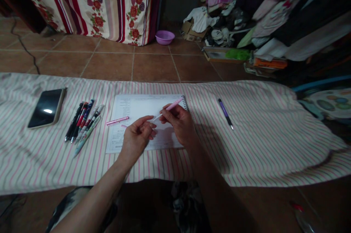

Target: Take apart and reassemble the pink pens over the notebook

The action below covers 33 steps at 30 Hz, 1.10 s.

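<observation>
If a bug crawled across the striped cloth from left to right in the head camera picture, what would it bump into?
Phone → pens → pink tube → left hand → right hand → purple pen.

We count one left hand [139, 132] and one right hand [179, 121], two larger pink pen parts [174, 104] and one small pink piece [124, 126]. We find one spiral-bound notebook [142, 105], one smartphone [46, 108], one purple pen [225, 112] lying singly, and at least six bunched pens [85, 116], whose overlap hides the exact number from us. Beyond, we see one purple basin [165, 37].
</observation>
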### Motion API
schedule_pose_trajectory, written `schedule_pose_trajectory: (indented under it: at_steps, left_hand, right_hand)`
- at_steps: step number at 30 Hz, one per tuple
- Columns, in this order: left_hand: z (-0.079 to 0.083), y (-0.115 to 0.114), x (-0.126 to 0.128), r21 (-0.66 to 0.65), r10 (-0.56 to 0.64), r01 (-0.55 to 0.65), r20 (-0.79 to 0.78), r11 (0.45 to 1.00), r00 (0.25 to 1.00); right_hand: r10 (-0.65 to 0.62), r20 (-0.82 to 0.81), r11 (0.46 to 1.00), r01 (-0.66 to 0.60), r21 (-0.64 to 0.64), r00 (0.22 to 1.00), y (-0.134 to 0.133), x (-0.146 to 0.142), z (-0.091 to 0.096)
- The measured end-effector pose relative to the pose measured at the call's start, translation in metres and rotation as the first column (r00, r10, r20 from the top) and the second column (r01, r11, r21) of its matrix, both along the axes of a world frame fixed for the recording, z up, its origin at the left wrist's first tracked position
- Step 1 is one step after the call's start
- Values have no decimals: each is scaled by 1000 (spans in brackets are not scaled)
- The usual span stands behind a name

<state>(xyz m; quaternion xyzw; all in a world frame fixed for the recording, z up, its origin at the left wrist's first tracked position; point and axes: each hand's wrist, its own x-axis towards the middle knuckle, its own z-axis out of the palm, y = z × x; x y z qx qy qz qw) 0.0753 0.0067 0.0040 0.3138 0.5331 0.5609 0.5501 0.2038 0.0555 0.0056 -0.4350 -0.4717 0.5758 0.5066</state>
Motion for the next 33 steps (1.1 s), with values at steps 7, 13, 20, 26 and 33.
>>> schedule_pose_trajectory:
  at_steps: [7, 13, 20, 26, 33]
  left_hand:
    - [1, 0, -7, -69, 8, -1, 106, 998, 994]
    - [12, 3, -17, -149, 95, -26, 471, 988, 877]
    - [4, 7, -19, -139, 136, -69, 566, 988, 813]
    - [8, 9, -14, -236, 267, -160, 549, 959, 792]
    - [10, 9, -11, -282, 303, -170, 542, 944, 784]
  right_hand:
    - [-42, -54, 999, 41, -18, 998, 3, 2, -6]
    - [-62, -135, 997, 55, -57, 989, 2, -1, -4]
    - [-87, -210, 992, 66, -103, 974, 2, -3, -3]
    - [-85, -216, 990, 58, -128, 973, 0, -6, -3]
    - [-119, -223, 985, 86, -152, 968, 0, -10, -4]
